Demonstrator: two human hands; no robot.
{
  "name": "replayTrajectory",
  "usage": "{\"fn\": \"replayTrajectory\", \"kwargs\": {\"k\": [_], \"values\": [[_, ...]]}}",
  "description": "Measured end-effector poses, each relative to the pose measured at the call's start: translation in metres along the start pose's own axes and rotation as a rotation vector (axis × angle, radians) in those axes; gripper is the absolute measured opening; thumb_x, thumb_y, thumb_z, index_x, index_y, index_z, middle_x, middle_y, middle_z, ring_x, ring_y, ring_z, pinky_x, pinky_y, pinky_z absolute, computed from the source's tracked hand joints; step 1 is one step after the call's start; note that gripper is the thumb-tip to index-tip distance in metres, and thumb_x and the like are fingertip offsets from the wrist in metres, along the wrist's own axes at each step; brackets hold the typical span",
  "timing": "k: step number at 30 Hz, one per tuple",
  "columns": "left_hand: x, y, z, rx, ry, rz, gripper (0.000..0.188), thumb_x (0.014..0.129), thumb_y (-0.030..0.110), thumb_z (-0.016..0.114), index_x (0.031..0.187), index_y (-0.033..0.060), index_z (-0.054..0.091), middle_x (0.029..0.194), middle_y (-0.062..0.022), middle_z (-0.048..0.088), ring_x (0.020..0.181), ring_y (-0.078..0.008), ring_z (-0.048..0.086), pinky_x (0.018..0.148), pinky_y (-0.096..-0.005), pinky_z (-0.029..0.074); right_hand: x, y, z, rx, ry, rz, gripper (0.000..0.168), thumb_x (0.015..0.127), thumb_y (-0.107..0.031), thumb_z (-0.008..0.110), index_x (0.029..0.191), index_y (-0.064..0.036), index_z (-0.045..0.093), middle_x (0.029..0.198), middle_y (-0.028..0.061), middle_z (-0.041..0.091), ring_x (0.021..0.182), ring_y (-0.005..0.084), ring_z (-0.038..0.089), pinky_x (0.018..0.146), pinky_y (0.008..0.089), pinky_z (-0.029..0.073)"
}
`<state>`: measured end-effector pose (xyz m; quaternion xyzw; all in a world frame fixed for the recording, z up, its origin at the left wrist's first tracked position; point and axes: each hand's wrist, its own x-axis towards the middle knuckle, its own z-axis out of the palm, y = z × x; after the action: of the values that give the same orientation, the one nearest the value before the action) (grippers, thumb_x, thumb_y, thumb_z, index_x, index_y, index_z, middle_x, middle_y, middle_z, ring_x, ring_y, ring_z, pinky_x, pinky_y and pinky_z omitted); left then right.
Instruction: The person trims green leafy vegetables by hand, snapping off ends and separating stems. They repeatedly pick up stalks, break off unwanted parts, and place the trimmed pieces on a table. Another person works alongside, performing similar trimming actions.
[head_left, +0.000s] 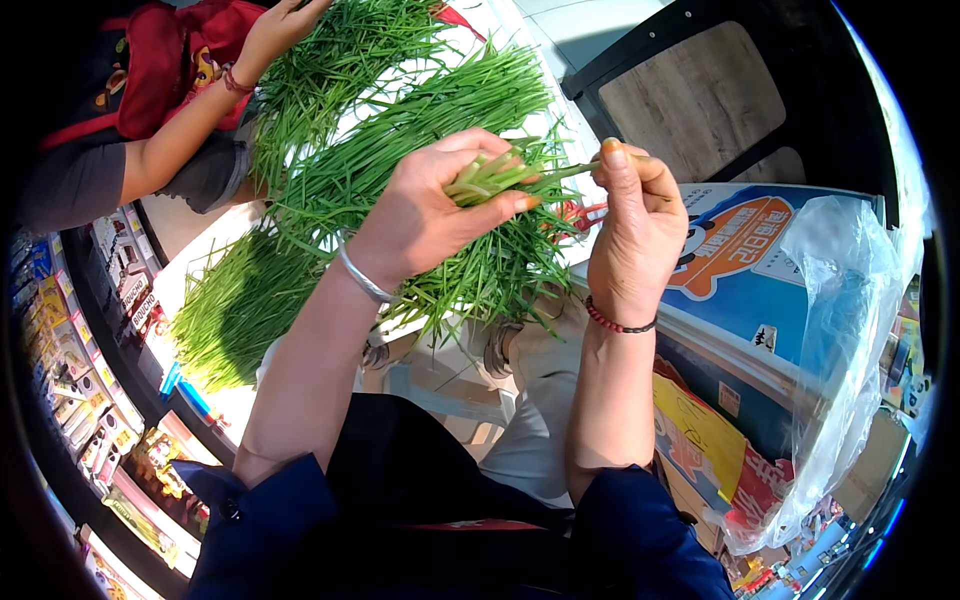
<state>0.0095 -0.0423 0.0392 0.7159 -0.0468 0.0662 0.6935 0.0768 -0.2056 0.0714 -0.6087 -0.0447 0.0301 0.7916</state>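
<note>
My left hand (431, 206) is closed around a bunch of green leafy stalks (491, 176), their pale ends pointing up between thumb and fingers. The leaves of the bunch hang below the hand. To its right, my right hand (637, 202) pinches one thin stalk (574, 171) between thumb and fingers, stretched beside the bunch. Long green leafy stalks (420, 120) lie in a layer on the white table (210, 251) beyond my hands. Another pile of stalks (240, 307) rests at the table's left part, half in shadow.
At the upper left another person's arm (187, 142) reaches over the table. A blue chest with printed graphics (765, 300) stands at the right, a clear plastic bag (840, 330) hanging over it. Shelves of packaged goods (90, 375) line the left. A dark-framed chair (694, 90) is at the upper right.
</note>
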Motion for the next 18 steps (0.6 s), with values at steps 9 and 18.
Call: {"fn": "replayTrajectory", "kwargs": {"k": [9, 18], "values": [[0.003, 0.001, 0.017, -0.041, 0.007, -0.216, 0.020, 0.082, -0.004, 0.067, 0.100, -0.0042, 0.058, 0.099, -0.0063, 0.060, 0.092, -0.0135, 0.059, 0.090, -0.0297, 0.053, -0.003, 0.010, 0.004, 0.143, 0.048, 0.171, 0.014, 0.084, -0.012, 0.072, 0.077, -0.005, 0.062, 0.074, 0.0024, 0.061, 0.068, 0.0083, 0.052, 0.068, 0.0219, 0.041], [0.006, -0.005, 0.008, -0.158, 0.145, -0.328, 0.021, 0.086, 0.009, 0.069, 0.104, 0.0005, 0.063, 0.085, 0.0030, 0.060, 0.071, -0.0028, 0.052, 0.059, -0.0177, 0.042, 0.004, 0.023, -0.014, -0.051, -0.394, 0.207, 0.032, 0.084, -0.012, 0.070, 0.112, 0.000, 0.062, 0.111, 0.0065, 0.061, 0.100, 0.0126, 0.056, 0.086, 0.0269, 0.045]]}}
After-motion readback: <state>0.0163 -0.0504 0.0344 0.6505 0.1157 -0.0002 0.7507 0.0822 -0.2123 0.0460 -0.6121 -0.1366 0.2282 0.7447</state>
